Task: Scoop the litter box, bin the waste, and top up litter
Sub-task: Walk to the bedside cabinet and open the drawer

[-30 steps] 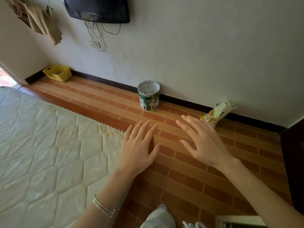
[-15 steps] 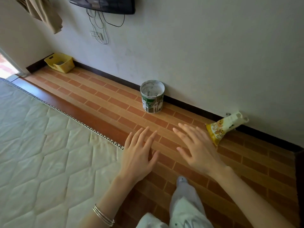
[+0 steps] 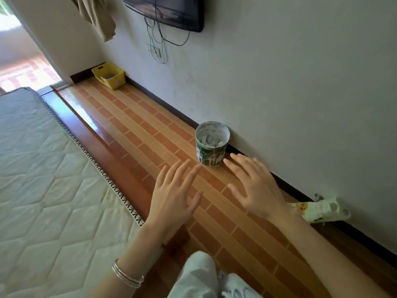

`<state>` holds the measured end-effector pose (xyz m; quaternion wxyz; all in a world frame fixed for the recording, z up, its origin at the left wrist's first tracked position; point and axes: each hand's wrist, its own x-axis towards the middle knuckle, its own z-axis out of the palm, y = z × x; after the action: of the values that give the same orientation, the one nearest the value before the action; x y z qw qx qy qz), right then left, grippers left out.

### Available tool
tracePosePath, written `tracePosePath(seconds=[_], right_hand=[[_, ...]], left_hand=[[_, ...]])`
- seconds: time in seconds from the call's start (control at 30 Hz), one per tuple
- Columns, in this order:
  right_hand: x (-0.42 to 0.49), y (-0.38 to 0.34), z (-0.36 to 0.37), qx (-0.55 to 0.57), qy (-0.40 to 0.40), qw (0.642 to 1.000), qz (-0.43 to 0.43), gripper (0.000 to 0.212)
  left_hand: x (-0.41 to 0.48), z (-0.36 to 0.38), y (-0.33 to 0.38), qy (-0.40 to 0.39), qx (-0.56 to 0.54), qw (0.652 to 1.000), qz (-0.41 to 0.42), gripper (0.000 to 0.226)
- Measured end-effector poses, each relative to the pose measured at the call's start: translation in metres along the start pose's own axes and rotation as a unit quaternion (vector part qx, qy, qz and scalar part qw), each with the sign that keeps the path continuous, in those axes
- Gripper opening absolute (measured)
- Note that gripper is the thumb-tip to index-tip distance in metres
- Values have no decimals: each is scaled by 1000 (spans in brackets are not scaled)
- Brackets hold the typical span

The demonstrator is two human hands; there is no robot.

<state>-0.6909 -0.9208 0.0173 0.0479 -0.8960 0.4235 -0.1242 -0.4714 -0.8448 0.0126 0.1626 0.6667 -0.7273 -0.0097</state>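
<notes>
Left hand point(image 3: 174, 196) and right hand point(image 3: 255, 188) are hovering palms down, fingers spread, holding nothing. The green-and-white waste bin point(image 3: 211, 154), scraps inside, is standing against the wall point(image 3: 279, 82), just beyond the right hand. Tiled floor point(image 3: 150, 134) is running between mattress point(image 3: 43, 179), left, and wall, toward a far yellow tray point(image 3: 116, 81).

Upright bucket point(image 3: 211, 151), lying bag point(image 3: 320, 209), by wall

Domestic premises, a bedroom. A quilted mattress point(image 3: 43, 190) lies beside a strip of brick-pattern tiled floor point(image 3: 137, 130). A television point(image 3: 171, 11) is mounted on the plain wall, with loose cables point(image 3: 159, 39) hanging to a wall socket point(image 3: 153, 50). A cloth point(image 3: 96, 16) hangs near the doorway point(image 3: 21, 50), and a yellow basket point(image 3: 117, 81) stands in the corner.
</notes>
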Motion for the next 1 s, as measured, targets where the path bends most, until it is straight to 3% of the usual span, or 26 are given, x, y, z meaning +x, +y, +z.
tracePosePath(seconds=[0.33,0.67,0.83,1.0], right_hand=[[108,48,45,35,-37,998,-47,56],[310,63,39,11,-47,986,-159,58],[386,58,61,38,-39,982,-180,61],[445,61,92,69,-49,976,-202,60]], left_hand=[[83,47,-47,-20,3,996,-82,58],[226,8,-159,-1,37,996,-82,60],[259,5,-195,37,32,989,-143,60],[277,31,-232,21,31,978,-206,59]])
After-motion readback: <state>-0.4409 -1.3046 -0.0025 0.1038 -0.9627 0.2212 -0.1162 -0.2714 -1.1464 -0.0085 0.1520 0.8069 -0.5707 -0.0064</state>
